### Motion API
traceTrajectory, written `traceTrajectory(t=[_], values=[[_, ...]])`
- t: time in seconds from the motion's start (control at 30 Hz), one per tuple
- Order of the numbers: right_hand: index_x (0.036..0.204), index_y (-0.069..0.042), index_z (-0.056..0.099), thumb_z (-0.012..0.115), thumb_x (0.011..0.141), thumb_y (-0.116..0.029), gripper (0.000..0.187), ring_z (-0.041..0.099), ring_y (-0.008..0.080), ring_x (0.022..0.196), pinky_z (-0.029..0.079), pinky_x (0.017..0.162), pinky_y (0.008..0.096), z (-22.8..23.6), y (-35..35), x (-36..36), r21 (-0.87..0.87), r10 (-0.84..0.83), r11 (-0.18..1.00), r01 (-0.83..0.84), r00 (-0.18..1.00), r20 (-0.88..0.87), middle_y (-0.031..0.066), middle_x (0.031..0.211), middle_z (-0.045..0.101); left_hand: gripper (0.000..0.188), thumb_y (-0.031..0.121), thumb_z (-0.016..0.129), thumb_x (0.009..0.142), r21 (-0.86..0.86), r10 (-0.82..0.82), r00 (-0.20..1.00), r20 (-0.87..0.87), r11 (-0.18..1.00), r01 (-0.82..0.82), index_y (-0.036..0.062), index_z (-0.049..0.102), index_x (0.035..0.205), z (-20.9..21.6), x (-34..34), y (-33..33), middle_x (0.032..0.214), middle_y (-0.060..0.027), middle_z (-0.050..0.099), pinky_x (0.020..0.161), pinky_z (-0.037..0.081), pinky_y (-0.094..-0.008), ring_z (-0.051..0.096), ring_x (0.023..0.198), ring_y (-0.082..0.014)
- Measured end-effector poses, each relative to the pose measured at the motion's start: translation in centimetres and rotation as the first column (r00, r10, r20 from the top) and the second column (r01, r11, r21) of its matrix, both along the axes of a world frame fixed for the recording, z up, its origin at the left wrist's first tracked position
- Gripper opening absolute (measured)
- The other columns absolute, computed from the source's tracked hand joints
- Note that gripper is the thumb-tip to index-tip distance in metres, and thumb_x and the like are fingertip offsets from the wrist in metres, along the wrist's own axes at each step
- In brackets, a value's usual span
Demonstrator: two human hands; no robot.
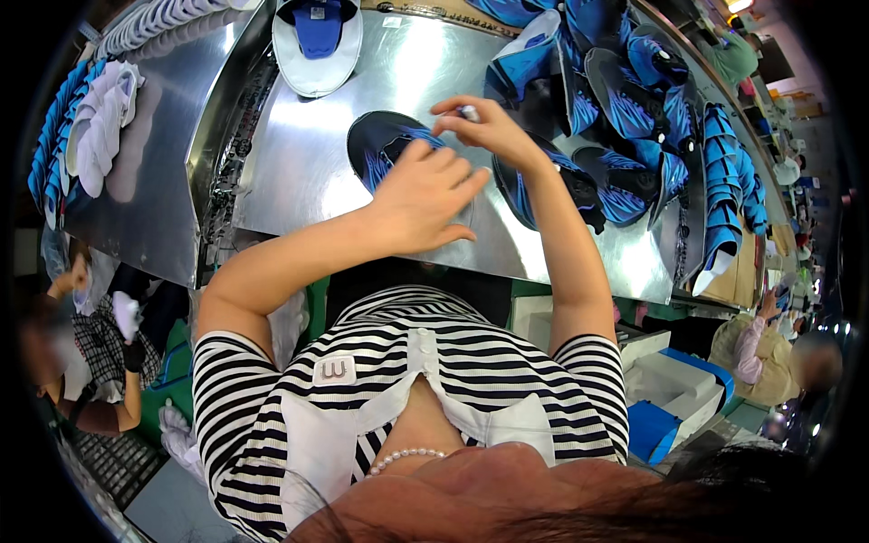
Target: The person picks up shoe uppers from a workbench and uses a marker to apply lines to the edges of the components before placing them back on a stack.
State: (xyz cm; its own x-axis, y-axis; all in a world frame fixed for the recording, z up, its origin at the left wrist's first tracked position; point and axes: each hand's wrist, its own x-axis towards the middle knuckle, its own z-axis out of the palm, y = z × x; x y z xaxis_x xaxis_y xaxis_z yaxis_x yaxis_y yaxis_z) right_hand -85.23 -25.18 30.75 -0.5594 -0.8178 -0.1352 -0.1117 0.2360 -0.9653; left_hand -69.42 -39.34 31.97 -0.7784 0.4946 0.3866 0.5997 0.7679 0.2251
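Note:
A black and blue shoe upper [371, 140] lies on the shiny metal table in front of me, partly hidden under my left forearm and hand. My left hand [425, 195] hovers over its near right side, with fingers stretched out and a little blurred, holding nothing I can see. Just beyond it, my right hand [489, 131] is bent inward, thumb and fingers closed round a small white pen-like thing [468, 113]. Its tip cannot be made out. To the right of my right wrist, a heap of black and blue shoe uppers [625, 100] spreads over the table.
A grey-white upper with a blue tongue [315, 54] lies at the far left of the metal table [299, 172]. Left of a dark gap stands another metal surface [167, 145] with stacked white uppers [101, 127]. Nested blue uppers [722, 199] line the right edge. Co-workers sit on both sides.

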Motion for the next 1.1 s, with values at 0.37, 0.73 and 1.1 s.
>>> traceTrajectory(t=[0.37, 0.73, 1.1], values=[[0.123, -0.002, 0.057, 0.061, 0.096, -0.029, 0.038, 0.061, 0.0127, 0.095, 0.048, 0.086, 0.0269, -2.6, 3.6, 3.8, -0.013, 0.125, 0.992, -0.125, 0.973, 0.193, 0.0072, 0.110, 0.069, 0.013, 0.019, 0.070, 0.082, 0.455, -0.121, 0.972, 0.203, 0.890, 0.015, 0.0078, 0.074, 0.089, -1.1, 0.7, 2.8, 0.092, -0.0055, 0.059, 0.079, 0.042, -0.0312, 0.056, 0.090, -0.0200], [0.124, -0.003, 0.058, 0.060, 0.093, -0.010, 0.032, 0.062, 0.0154, 0.093, 0.048, 0.083, 0.0274, -0.4, 6.9, 12.8, -0.108, -0.275, 0.957, 0.269, 0.961, -0.036, 0.0088, 0.108, 0.067, 0.035, 0.020, 0.056, 0.099, 0.835, -0.489, 0.717, 0.497, 0.047, -0.548, 0.0002, 0.052, 0.127, 2.6, 5.1, -0.7, 0.087, -0.0006, 0.056, 0.083, 0.040, -0.0227, 0.052, 0.088, -0.0102], [0.113, -0.001, 0.060, 0.035, 0.104, -0.033, 0.041, 0.044, 0.0056, 0.057, 0.030, 0.051, 0.0233, 1.3, 5.3, 12.9, -0.372, -0.470, 0.836, 0.404, 0.877, -0.102, -0.0016, 0.062, 0.047, 0.029, 0.021, 0.056, 0.098, 0.778, -0.693, 0.552, 0.464, 0.021, -0.628, -0.0003, 0.061, 0.117, 1.9, 4.2, 0.4, 0.074, 0.0008, 0.055, 0.059, 0.037, -0.0211, 0.044, 0.058, -0.0058]])
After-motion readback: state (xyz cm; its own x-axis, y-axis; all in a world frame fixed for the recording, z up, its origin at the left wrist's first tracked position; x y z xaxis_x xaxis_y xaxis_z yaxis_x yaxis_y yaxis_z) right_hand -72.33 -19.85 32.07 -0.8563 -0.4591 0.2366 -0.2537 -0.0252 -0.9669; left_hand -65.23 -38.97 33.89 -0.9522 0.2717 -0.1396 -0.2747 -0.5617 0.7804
